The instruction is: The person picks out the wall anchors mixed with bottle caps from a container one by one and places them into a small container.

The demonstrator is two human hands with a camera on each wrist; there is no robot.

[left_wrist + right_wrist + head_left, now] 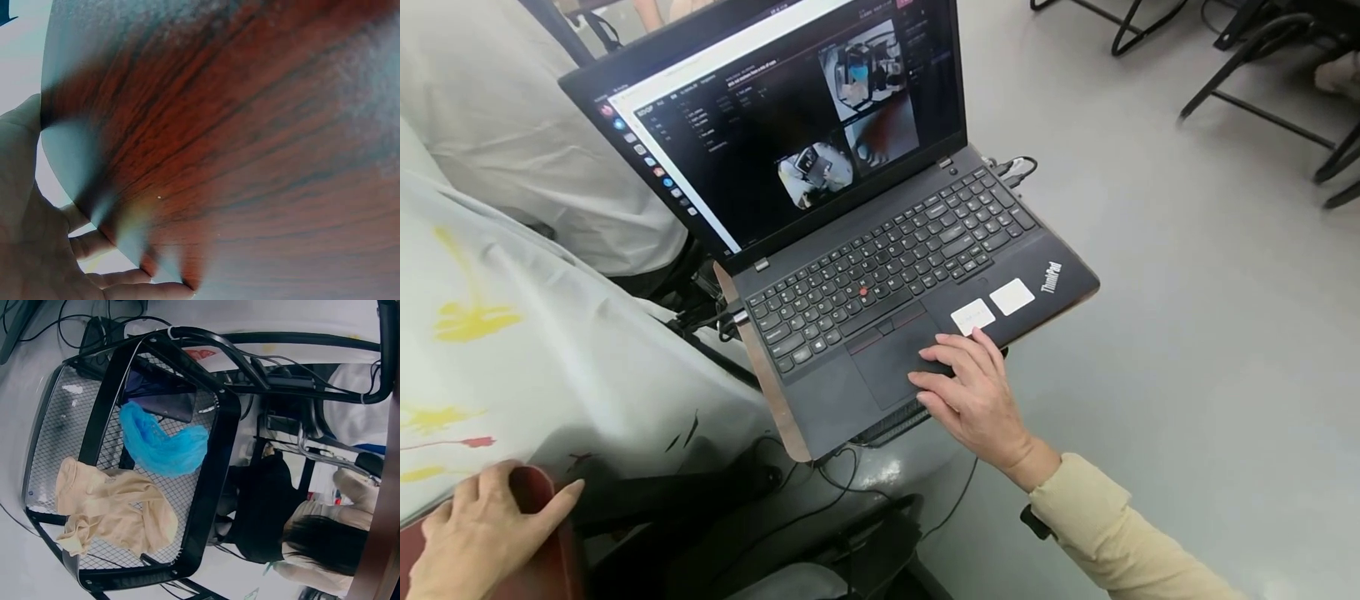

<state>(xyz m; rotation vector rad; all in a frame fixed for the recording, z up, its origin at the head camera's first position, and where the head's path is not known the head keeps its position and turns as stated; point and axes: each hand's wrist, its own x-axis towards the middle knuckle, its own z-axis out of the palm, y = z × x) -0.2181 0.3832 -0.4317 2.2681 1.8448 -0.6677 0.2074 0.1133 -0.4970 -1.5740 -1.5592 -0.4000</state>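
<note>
A black laptop (887,275) stands with its lid up and its screen lit in the head view. Over the touchpad (891,358) at its front edge, my right hand (977,400) has loosely bent fingers and holds nothing. Two white square stickers (1011,297) lie on the palm rest beside the fingertips. At the lower left, my left hand (478,529) rests on a red-brown surface (546,567), thumb stretched out. In the left wrist view, the fingertips (128,277) touch the curved edge of a glossy wood-grain panel (250,137). The right wrist view does not show my right hand.
A board (775,400) lies under the laptop. A paint-splashed white cloth (497,317) hangs at left. Cables (842,492) trail below. The right wrist view shows a mesh-seated black chair (215,487) with blue crumpled plastic (162,447) and beige cloth (119,509), and another person (269,512).
</note>
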